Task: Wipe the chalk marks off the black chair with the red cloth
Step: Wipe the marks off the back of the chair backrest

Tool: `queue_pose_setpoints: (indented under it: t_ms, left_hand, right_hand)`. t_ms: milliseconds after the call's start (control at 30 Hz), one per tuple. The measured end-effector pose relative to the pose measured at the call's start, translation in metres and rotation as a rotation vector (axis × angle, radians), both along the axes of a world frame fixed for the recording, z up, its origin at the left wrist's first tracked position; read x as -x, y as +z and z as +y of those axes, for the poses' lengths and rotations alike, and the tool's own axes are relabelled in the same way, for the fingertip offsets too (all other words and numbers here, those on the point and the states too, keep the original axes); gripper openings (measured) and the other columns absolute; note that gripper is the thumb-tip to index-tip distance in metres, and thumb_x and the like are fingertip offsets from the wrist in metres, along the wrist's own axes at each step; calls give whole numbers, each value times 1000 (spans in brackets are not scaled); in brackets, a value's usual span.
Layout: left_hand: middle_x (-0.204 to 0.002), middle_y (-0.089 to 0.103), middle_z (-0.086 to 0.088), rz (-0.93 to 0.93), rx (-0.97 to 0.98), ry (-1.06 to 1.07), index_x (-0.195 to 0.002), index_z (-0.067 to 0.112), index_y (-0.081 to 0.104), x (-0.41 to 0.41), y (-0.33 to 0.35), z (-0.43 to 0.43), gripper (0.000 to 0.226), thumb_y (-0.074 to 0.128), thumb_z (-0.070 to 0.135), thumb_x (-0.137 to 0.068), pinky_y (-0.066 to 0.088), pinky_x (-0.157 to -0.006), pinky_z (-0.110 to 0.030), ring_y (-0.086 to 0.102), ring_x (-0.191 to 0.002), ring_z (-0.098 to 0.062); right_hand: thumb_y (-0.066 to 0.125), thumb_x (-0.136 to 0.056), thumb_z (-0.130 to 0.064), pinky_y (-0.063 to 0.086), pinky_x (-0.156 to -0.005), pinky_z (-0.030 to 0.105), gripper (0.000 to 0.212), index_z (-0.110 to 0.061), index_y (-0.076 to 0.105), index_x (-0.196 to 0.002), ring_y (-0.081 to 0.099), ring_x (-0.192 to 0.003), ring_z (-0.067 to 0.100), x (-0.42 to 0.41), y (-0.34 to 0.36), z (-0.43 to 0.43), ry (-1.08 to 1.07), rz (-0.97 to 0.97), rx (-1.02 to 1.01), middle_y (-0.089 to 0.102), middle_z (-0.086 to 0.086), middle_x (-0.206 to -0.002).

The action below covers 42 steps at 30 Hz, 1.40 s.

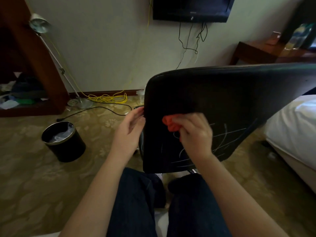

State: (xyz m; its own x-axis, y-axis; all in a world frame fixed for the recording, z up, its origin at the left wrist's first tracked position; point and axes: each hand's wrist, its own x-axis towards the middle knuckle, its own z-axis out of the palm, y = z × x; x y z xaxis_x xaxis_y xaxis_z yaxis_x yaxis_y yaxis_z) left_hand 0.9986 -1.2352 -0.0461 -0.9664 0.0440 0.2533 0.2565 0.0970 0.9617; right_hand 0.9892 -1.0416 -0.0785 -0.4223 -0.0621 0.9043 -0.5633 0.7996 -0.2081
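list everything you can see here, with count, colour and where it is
black chair: 1, black, centre, its back facing the camera
chalk marks: several, white, lower right of the chair back
red cloth: 1, red, bunched against the chair back
bin: 1, black with a clear liner, on the carpet at left
cable: 1 coil, yellow, on the floor by the wall
floor lamp: 1, silver, at left
tv: 1, black, on the wall at top
bed: 1, white, right edge
left hand: 1, holds the chair's left edge
right hand: 1, grips the red cloth against the chair back
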Motion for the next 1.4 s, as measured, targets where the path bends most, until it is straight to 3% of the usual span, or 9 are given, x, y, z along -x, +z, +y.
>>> queue_pose_setpoints:
  t_ms: [100, 167, 333, 467, 700, 833, 1033, 1400]
  left_hand:
    - [-117, 64, 22, -14, -18, 19, -118, 38, 57, 1, 0, -2, 26, 50, 19, -102, 46, -84, -4, 58, -110, 10]
    - [-115, 65, 22, -3, -8, 21, -116, 38, 58, 0, -2, -3, 27, 50, 17, -102, 44, -83, -3, 59, -109, 11]
    - [-116, 67, 18, -3, 14, 32, -123, 29, 62, 1, -10, -6, 27, 50, 17, -103, 44, -82, -4, 60, -108, 10]
    - [-117, 71, 10, -44, -51, 17, -121, 25, 65, 6, -17, -9, 28, 44, 17, -104, 48, -93, -16, 63, -113, -2]
    - [-123, 68, 4, -94, -104, -13, -132, 17, 58, 10, -18, -13, 35, 35, 23, -107, 49, -99, -21, 63, -115, -4]
    - [-121, 70, 2, -124, -91, -8, -133, 15, 58, 10, -24, -23, 36, 34, 25, -107, 49, -98, -22, 65, -113, -6]
    - [-120, 70, 7, -184, -77, 58, -130, 25, 59, 13, -41, -37, 33, 35, 28, -107, 45, -102, -26, 63, -114, -4]
    - [-119, 69, 12, -198, -5, 91, -128, 32, 58, 14, -49, -46, 29, 41, 32, -105, 44, -101, -26, 61, -113, 1]
  right_hand:
    - [66, -90, -4, 55, -66, 32, 21, -20, 78, -95, 62, -84, 15, 4, -37, 6, -19, -205, -59, 72, -10, -95]
    - [68, -87, -1, 55, -68, 33, 22, -19, 79, -95, 61, -85, 17, 1, -34, 4, -10, -207, -40, 72, -8, -96]
    - [64, -92, 1, 50, -86, 26, 15, -4, 77, -95, 63, -91, 24, -17, 35, -11, 21, 125, 102, 70, 8, -98]
    - [70, -87, 5, 50, -87, 26, 14, 0, 76, -99, 63, -92, 27, -17, 59, -21, -34, 244, 125, 68, 15, -97]
    - [62, -89, -12, 54, -71, 32, 22, -11, 76, -105, 54, -87, 20, 13, -40, -50, 3, -65, -153, 68, 6, -98]
    - [76, -77, -5, 55, -58, 38, 24, -12, 76, -99, 45, -80, 20, 20, -73, -64, -32, -252, -273, 63, 5, -89]
    - [78, -75, 2, 54, -61, 32, 33, -7, 74, -107, 55, -78, 24, 15, -37, -78, -41, -97, -148, 63, 8, -89]
    - [83, -64, -2, 54, -53, 33, 40, -8, 74, -103, 60, -73, 27, 19, -72, -89, -136, -302, -257, 62, 9, -87]
